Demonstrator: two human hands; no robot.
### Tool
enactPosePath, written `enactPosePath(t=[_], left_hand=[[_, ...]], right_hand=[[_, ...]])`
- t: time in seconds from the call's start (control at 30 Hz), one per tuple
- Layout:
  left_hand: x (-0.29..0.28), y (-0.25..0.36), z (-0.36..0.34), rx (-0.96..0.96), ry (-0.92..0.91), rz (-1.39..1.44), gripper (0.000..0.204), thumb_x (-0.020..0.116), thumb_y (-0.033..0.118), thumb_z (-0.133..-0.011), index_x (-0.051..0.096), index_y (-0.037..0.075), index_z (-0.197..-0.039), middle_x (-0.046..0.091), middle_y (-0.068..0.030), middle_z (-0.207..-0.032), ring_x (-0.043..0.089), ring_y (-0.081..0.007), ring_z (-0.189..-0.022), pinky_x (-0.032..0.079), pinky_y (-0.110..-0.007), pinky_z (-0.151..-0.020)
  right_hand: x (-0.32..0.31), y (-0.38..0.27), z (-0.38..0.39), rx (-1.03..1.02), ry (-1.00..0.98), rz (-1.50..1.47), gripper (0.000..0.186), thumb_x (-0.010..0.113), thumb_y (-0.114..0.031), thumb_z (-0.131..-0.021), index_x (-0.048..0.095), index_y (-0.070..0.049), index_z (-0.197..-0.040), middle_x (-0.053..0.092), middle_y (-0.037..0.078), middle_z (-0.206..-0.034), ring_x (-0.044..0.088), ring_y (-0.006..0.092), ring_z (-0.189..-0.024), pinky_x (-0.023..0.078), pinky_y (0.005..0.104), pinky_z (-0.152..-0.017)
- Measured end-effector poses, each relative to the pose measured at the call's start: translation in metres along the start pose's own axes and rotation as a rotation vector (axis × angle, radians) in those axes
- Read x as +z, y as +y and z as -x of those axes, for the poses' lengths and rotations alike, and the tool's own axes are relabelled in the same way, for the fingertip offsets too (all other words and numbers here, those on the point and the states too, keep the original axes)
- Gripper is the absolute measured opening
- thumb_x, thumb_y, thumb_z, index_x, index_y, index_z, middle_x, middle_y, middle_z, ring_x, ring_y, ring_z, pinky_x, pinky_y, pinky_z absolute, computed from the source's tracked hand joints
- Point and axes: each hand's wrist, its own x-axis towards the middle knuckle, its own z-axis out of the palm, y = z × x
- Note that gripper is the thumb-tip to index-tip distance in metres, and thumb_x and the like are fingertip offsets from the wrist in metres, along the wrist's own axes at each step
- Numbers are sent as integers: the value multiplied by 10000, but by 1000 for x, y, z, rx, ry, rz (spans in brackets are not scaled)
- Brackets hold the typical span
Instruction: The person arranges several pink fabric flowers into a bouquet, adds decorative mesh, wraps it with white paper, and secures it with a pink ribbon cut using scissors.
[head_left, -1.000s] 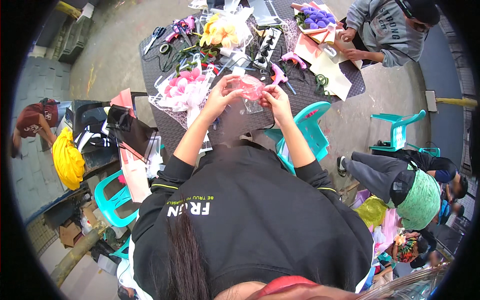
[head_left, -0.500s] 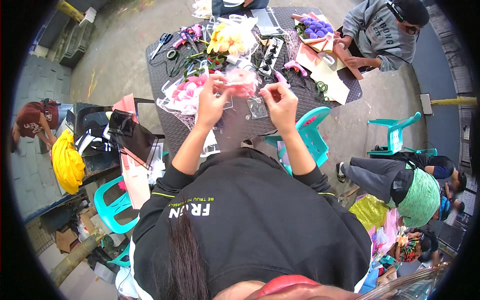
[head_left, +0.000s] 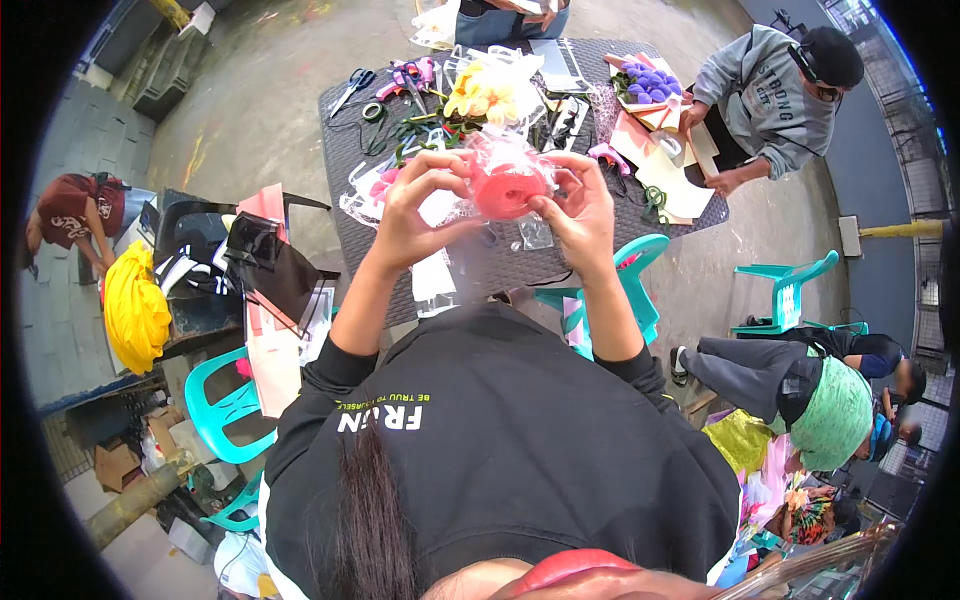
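A coral-red roll (head_left: 508, 190), looking like ribbon in crinkled clear plastic, is held up above the table between my two hands. On its left side, the fingers of my left hand (head_left: 425, 205) are curled at the wrapping. My right hand (head_left: 583, 212) grips the roll's right edge, thumb on the face with the small centre hole. Behind the roll lie yellow fabric-like flowers (head_left: 485, 92) in white wrapping. Pink flowers (head_left: 383, 186) show partly behind my left hand. A small clear plastic packet (head_left: 535, 232) lies just below the roll.
The dark quilted table (head_left: 400, 290) also bears scissors (head_left: 354, 88), a green tape roll (head_left: 374, 112) and a pink glue gun (head_left: 607, 155). At the right, a person in grey (head_left: 775, 100) handles paper near a purple bouquet (head_left: 648, 84). Teal chairs (head_left: 640, 285) stand close by.
My right hand has come onto the roll, which now faces me with its centre hole showing. Both hands have spread slightly around it. The view has shifted, so the table sits lower.
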Motion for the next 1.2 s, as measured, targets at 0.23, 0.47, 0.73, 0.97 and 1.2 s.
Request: enactPosePath(t=[0.23,0.47,0.73,0.97,1.2], left_hand=[[-22,1,10,-135,89,86,264,744,14,-666,650,28,-912,617,-89,-953,630,-166,-827,552,-280,-731],[-34,11,8,-16,167,-234,206,692,-31,-702,678,59,-886,635,-76,-813,634,-175,-739,506,-267,-620],[-37,13,8,-1,198,-127,188,622,-50,-771,668,44,-928,612,-79,-851,600,-145,-740,480,-240,-624],[-38,24,4,16,154,-136,216,548,-83,-799,648,55,-932,559,-78,-862,581,-173,-747,478,-258,-632],[-40,-11,9,-217,68,-42,118,428,11,-916,532,26,-969,485,-73,-1030,496,-145,-930,441,-257,-794]], right_hand=[[14,0,5,-94,-9,7,430,674,128,-694,467,-30,-1036,456,66,-1095,503,162,-1044,495,304,-857],[26,-17,10,-83,-79,107,343,714,-12,-719,495,-39,-981,477,44,-1032,510,140,-1010,436,309,-895],[29,-11,11,76,213,-150,121,577,-31,-869,537,-34,-983,548,-6,-887,560,78,-800,494,222,-690],[28,-8,13,136,256,-393,154,539,-52,-895,530,-34,-1048,564,8,-913,590,79,-811,542,250,-690],[33,-16,7,30,304,-239,121,615,-20,-837,581,-9,-953,603,36,-880,594,94,-809,521,240,-670]])
